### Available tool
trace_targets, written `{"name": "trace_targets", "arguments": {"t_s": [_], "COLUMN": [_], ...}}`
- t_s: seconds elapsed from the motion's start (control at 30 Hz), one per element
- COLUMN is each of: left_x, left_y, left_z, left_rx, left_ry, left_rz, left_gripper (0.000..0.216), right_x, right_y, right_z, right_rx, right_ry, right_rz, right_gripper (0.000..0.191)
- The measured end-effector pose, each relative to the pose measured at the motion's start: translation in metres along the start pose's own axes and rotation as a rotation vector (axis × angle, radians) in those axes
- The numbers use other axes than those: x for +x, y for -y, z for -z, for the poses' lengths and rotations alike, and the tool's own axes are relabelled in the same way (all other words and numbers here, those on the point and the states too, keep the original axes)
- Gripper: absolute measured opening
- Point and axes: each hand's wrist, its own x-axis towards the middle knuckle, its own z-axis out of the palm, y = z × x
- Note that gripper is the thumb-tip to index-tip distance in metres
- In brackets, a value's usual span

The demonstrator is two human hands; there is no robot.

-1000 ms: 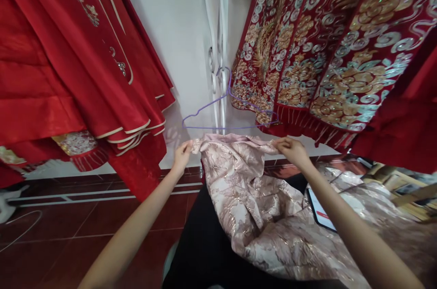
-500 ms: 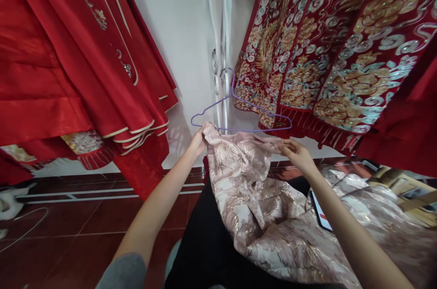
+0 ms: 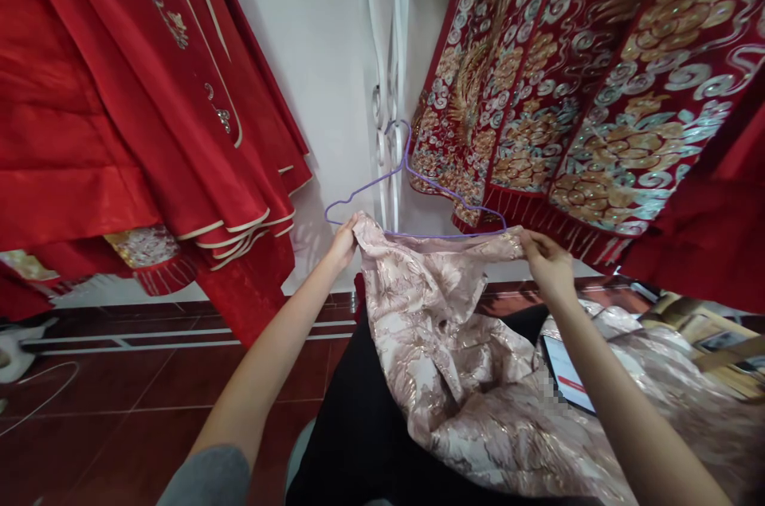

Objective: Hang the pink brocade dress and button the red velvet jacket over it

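Note:
A pale pink brocade garment (image 3: 412,307) with a metallic pattern lies over my lap, its upper edge stretched between both hands. My left hand (image 3: 345,243) pinches the left end of that edge. At the right end, my right hand (image 3: 547,263) grips the edge between thumb and fingers. Just above and behind the cloth hangs a purple hanger (image 3: 352,194), its lower bar partly hidden by the garment's edge. Whether the cloth touches the hanger I cannot tell. Under my right forearm, a phone (image 3: 565,370) with a lit screen rests on the brocade.
Red garments (image 3: 119,107) hang on the left, and an embroidered red garment (image 3: 574,115) with fringe hangs on the right. A white metal rack (image 3: 398,28) stands by the wall. White rails (image 3: 197,340) run low over red floor tiles (image 3: 155,378). Boxes (image 3: 711,331) sit at the right.
My right hand has moved right, drawing the garment's upper edge out wider and straighter. My left hand keeps its hold, nearly in place. The hanger has shifted slightly left and tilted.

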Motion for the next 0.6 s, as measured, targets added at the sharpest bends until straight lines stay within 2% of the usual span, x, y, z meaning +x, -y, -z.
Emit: {"name": "trace_targets", "arguments": {"t_s": [0.17, 0.37, 0.47, 0.6], "left_x": [-0.003, -0.014, -0.021, -0.034], "left_y": [0.002, 0.005, 0.000, -0.015], "left_z": [-0.002, -0.002, -0.002, 0.006], "left_rx": [0.016, 0.008, 0.010, 0.100], "left_ry": [-0.017, 0.053, 0.055, 0.114], "left_rz": [-0.003, 0.026, 0.035, 0.010], "left_gripper": [0.025, 0.029, 0.030, 0.033], "right_x": [0.012, 0.012, 0.015, 0.023], "right_y": [0.027, 0.082, 0.085, 0.075], "right_z": [-0.016, -0.066, -0.083, -0.087], "right_rx": [-0.136, -0.326, -0.444, -0.534], "right_ry": [0.039, 0.174, 0.215, 0.398], "right_rz": [0.166, 0.514, 0.502, 0.526], "right_gripper": [0.032, 0.031, 0.032, 0.033]}}
